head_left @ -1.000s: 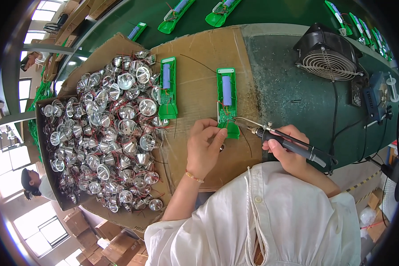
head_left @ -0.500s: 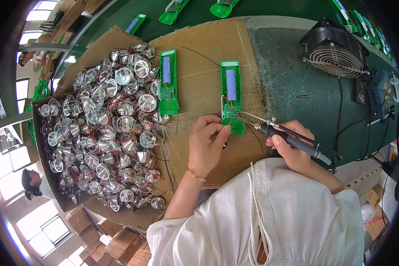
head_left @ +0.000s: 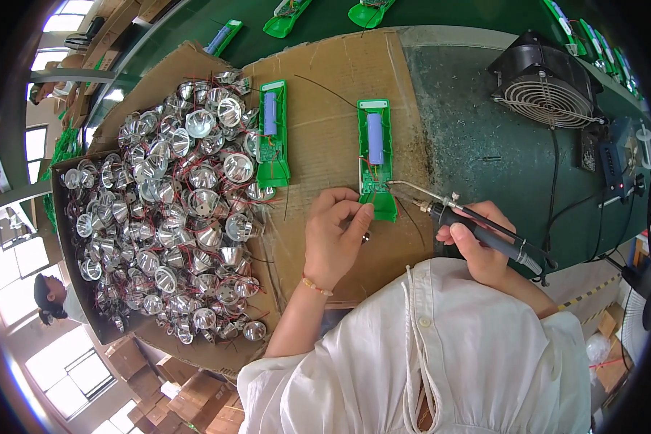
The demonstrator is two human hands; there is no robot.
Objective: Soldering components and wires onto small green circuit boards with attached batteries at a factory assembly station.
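In the head view, the green housing (head_left: 388,155) lies just right of the middle of the frame, on a cardboard sheet (head_left: 325,137) spread over the worktop (head_left: 456,79). Its long axis runs almost straight up and down the frame, with the purple cell (head_left: 375,137) in its upper half, the small circuit board (head_left: 373,178) below that, and the flared end lowest, toward the person. The left hand (head_left: 335,237) is the nearer one: it comes from below and left, thumb and forefinger drawn together at the lower left corner of the flared end. Whether they pinch the rim or something hidden behind the fingers, I cannot tell. The right hand (head_left: 481,242) sits below and right, apart from the housing, its fingers wrapped around the dark handle of a soldering iron (head_left: 477,228). The tool slants up and left, crosswise to the housing's length, so its thin metal tube (head_left: 419,189) meets the circuit board's right edge or ends just beside it; the exact contact is too small to tell.
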